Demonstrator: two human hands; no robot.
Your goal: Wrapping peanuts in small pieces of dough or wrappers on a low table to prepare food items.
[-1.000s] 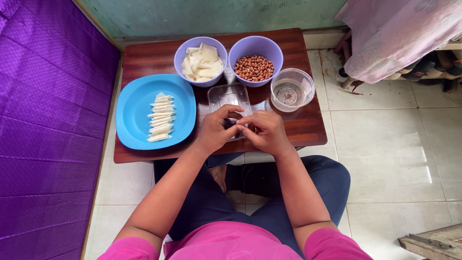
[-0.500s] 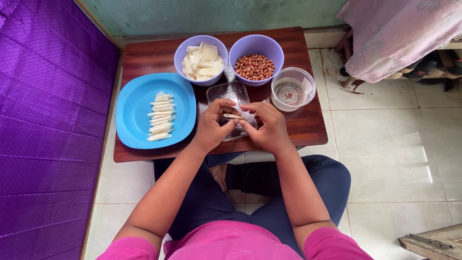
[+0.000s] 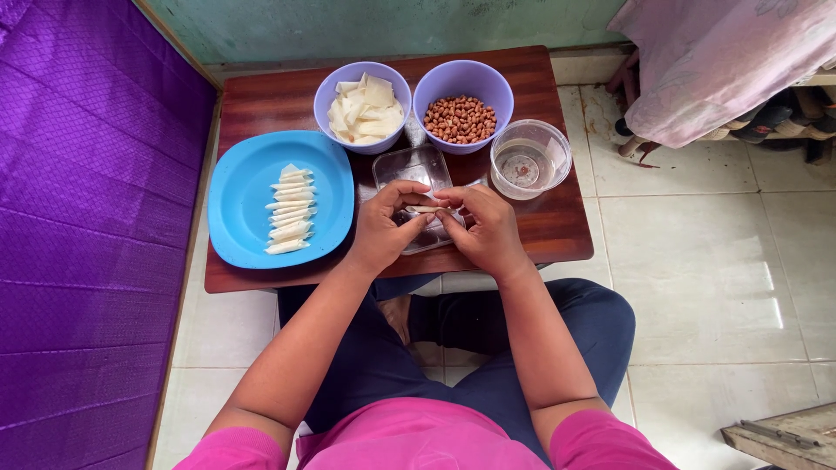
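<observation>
I held a small pale roll (image 3: 425, 209) pinched between the fingertips of my left hand (image 3: 387, 228) and right hand (image 3: 483, 228), above the clear tray (image 3: 409, 165) near the table's (image 3: 261, 104) front edge. Both grips were pressed together on the roll. Risk, in my judgement: uneven pinch pressure could unroll or tear the wrapper, dropping its filling. The roll's long axis ran left-right, parallel to the front edge; I could not tell its ends apart.

Hands (image 3: 435, 222) hide most of clear tray (image 3: 409, 165); wrapper (image 3: 424, 209) contents unseen.
</observation>
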